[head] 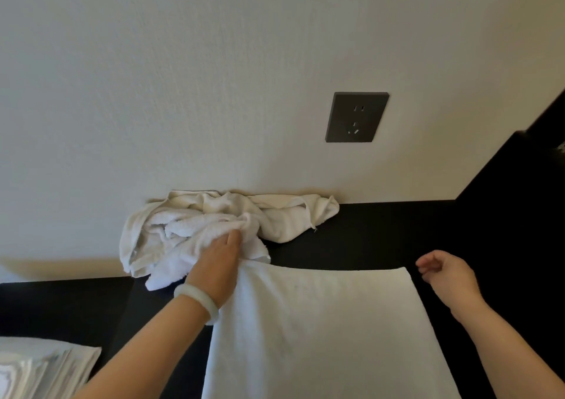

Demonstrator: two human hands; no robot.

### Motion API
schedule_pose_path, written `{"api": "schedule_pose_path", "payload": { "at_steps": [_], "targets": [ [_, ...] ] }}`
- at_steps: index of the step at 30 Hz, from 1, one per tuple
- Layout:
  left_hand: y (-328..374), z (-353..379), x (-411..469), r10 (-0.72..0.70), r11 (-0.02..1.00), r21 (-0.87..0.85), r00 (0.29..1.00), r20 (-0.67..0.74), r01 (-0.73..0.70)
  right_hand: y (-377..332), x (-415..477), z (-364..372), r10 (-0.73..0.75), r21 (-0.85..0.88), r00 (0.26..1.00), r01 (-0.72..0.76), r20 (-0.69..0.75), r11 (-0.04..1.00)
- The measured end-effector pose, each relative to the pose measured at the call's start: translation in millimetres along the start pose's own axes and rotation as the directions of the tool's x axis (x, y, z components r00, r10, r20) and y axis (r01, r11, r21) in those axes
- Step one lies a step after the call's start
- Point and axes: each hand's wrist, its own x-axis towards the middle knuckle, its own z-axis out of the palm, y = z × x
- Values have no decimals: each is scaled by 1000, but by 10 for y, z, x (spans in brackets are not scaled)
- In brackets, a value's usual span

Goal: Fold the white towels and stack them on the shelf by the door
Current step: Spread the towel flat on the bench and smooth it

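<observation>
A crumpled heap of white towels (214, 224) lies against the wall on a black surface (382, 233). My left hand (218, 261), with a pale bangle at the wrist, reaches into the heap and grips a bunched fold of one towel. A flat folded white towel (321, 331) is spread in front of me, its far left corner under my left hand. My right hand (443, 273) hovers just off that towel's far right corner, fingers loosely curled and holding nothing.
A dark wall socket (357, 117) is on the pale wall above the black surface. A stack of folded white towels (39, 371) shows at the bottom left. A tall black panel (519, 184) rises on the right.
</observation>
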Motion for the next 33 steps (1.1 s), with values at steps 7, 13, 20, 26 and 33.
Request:
{"api": "schedule_pose_path", "payload": {
  "at_steps": [7, 13, 20, 26, 33],
  "targets": [
    [783, 356, -602, 233, 964, 127, 972, 10, -233, -167, -989, 724, -675, -247, 716, 696, 177, 674],
    [321, 639, -601, 182, 951, 217, 965, 187, -221, 110, -783, 862, -622, -436, 665, 744, 413, 506],
    [180, 547, -568, -39, 966, 255, 999, 35, 29, 162, -334, 464, -353, -630, 906, 416, 231, 656],
    [758, 627, -1084, 160, 961, 204, 977, 138, -186, 34, -1271, 823, -605, -470, 695, 714, 389, 519],
    [40, 461, -1304, -179, 957, 251, 976, 126, 143, 484, -987, 405, -368, -609, 903, 422, 221, 672]
  ]
}}
